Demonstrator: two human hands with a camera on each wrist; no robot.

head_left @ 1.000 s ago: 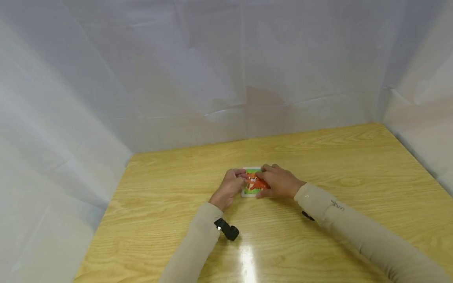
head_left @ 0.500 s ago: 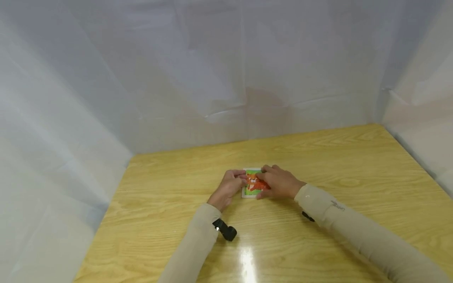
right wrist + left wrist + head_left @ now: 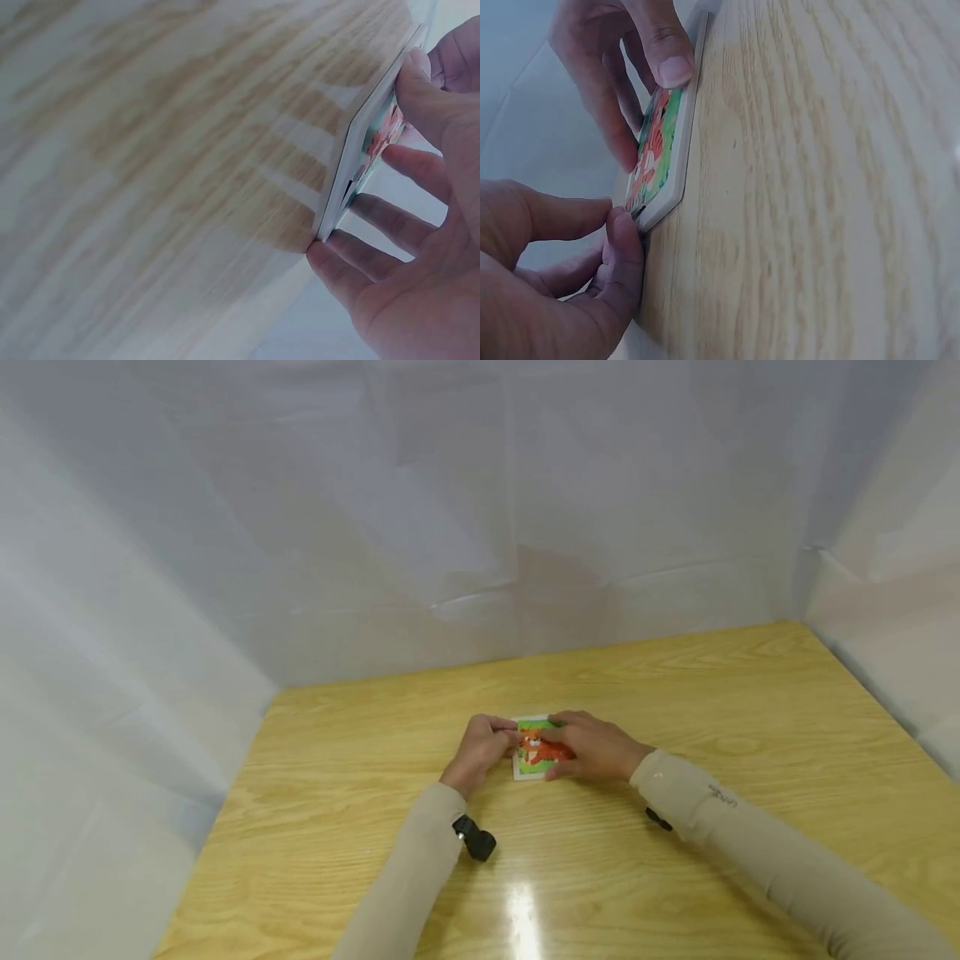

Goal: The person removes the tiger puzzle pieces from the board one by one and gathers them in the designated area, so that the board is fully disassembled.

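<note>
A small white-edged picture board (image 3: 533,768) with an orange tiger on green lies flat on the wooden table. My right hand (image 3: 596,746) grips it across its width. In the right wrist view, the thumb (image 3: 416,75) lies on one edge, a finger touches the picture, and other fingertips meet the opposite edge. My left hand (image 3: 480,750) is at the board's left side. Its thumb and index fingertips (image 3: 621,225) come together at the board's corner, beside a thin dark slit along the picture. The fingertips hide exactly what they pinch.
The wooden table (image 3: 337,827) reaches back to a pale sheet (image 3: 390,527) hung behind it. More sheeting stands at the left and right. A black wrist camera (image 3: 476,839) sits on the left sleeve.
My left fingertips have drawn slightly left, off the picture to the board's edge, so more of the tiger shows. My right hand and the board have hardly moved.
</note>
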